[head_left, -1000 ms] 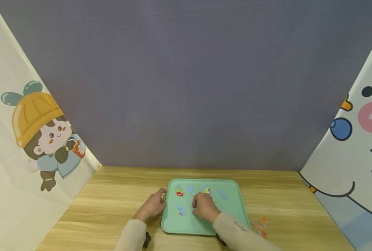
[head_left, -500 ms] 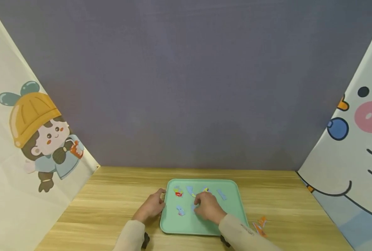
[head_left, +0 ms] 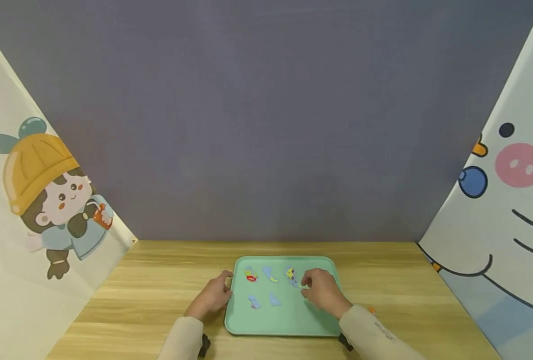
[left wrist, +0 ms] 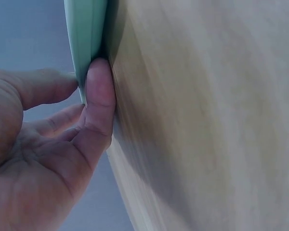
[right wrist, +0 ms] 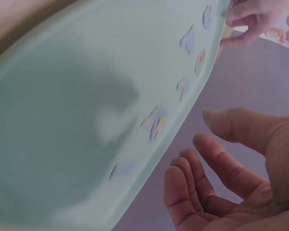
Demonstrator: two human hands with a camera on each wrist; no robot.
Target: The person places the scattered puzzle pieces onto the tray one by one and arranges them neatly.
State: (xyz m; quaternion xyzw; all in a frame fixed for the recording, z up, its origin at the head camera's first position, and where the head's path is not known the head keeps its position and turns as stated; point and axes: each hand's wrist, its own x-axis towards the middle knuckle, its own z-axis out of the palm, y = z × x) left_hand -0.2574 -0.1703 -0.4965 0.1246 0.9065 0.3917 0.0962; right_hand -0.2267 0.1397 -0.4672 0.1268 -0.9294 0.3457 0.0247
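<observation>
A mint-green tray (head_left: 293, 327) lies on the table, and my left hand (head_left: 213, 296) grips its left edge. In the left wrist view the thumb is at the rim and a finger (left wrist: 100, 91) is tucked beneath it. Flat printed pieces lie in the tray: a red-yellow one (head_left: 251, 275), a blue one with a yellow tip (head_left: 267, 271), a yellow-purple one (head_left: 291, 274), a blue-pink one (head_left: 254, 302) and a pale blue triangle (head_left: 274, 300). Over the tray's right side, my right hand (head_left: 324, 290) has loosely bent fingers with nothing between them. It hides a blue strip (right wrist: 123, 170) from the head view.
On the wooden table (head_left: 167, 270), right of the tray, an orange piece (head_left: 372, 310) peeks out from behind the right sleeve. A grey backdrop (head_left: 266, 150) rises behind, with cartoon-printed cloths on both sides.
My right hand has moved right across the tray, away from the pale blue triangle, which now shows fully. The blue strip has become covered. My left hand keeps its grip on the tray edge.
</observation>
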